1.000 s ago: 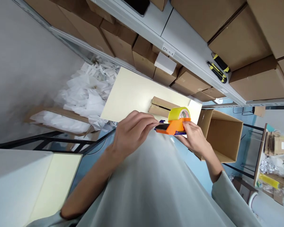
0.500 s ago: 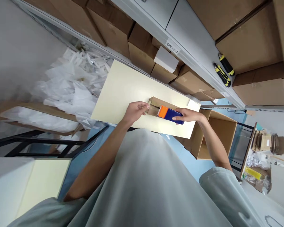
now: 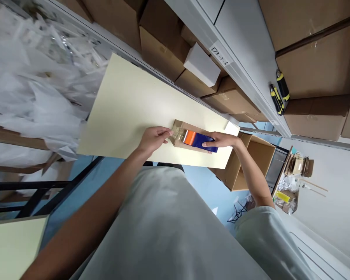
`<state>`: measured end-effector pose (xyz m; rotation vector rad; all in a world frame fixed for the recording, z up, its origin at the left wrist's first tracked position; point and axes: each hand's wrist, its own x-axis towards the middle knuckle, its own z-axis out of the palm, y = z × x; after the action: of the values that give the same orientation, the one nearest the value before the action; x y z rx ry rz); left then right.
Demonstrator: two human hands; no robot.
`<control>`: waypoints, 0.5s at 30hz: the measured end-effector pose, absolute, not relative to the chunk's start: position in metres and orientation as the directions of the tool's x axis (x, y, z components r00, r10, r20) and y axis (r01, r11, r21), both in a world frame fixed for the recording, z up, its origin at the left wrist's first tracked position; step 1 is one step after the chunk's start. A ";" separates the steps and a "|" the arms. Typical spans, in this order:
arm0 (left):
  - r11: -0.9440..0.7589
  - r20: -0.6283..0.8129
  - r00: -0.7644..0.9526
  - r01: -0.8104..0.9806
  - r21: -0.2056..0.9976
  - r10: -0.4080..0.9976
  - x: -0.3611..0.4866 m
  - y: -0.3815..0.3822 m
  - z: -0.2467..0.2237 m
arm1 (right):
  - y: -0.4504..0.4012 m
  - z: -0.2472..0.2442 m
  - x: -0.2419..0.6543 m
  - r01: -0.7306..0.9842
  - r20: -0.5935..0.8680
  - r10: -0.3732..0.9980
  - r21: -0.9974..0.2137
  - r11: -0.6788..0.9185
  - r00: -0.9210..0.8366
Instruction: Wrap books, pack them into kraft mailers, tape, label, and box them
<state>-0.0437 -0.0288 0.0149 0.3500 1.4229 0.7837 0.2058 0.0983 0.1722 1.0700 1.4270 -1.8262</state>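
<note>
Drawing the tape dispenser (image 3: 201,141) rightward in one steady, straight pull, with the tape strip (image 3: 177,134) kept taut, would seem the sound way to lay tape along the narrow cardboard carton (image 3: 182,125). The left hand (image 3: 152,140) does well at the carton's left end, its thumb and fingers pinched, as far as can be seen, on the strip's loose end; pressing that end down firmly should stop it peeling. The right hand (image 3: 221,140) has its fingers wrapped around the dark-blue body of the dispenser, whose orange front and toothed edge face left, over the carton. Even downward pressure ought to smooth out bubbles, and a tilt of the toothed edge would likely cut cleanly. Whether the strip sits centred cannot be told, since the dispenser hides much of the carton's top.

Counting: one dispenser and one narrow carton, which lies on the near right part of the cream worktop (image 3: 122,101). Past the worktop's right end stands one large open carton (image 3: 256,161). On the far side, the metal shelf (image 3: 247,54) carries two black-and-yellow utility knives (image 3: 277,100), and one white box (image 3: 202,65) sits below its label (image 3: 220,52).
</note>
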 end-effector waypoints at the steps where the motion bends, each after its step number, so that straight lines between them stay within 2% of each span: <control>1: 0.714 -0.750 -0.032 -0.279 0.642 0.661 -0.043 -0.027 0.010 | 0.099 0.173 0.204 0.824 -0.858 0.030 -0.501 -0.265 -0.512; 8: 0.721 -0.742 0.057 -0.293 0.627 0.668 -0.028 -0.027 -0.021 | 0.099 0.171 0.199 0.827 -0.873 0.072 -0.481 -0.291 -0.483; 12: 0.708 -0.707 -0.057 -0.004 0.707 0.705 -0.029 -0.041 -0.022 | 0.095 0.170 0.202 0.825 -0.872 0.072 -0.483 -0.295 -0.485; 15: 0.449 -0.463 0.035 0.184 0.874 0.886 -0.030 -0.055 -0.008 | 0.094 0.170 0.205 0.835 -0.872 0.098 -0.487 -0.256 -0.479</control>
<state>-0.0297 -0.0550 -0.0084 1.0014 1.4613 0.7097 0.2047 0.0938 0.1698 1.1531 1.4602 -1.7894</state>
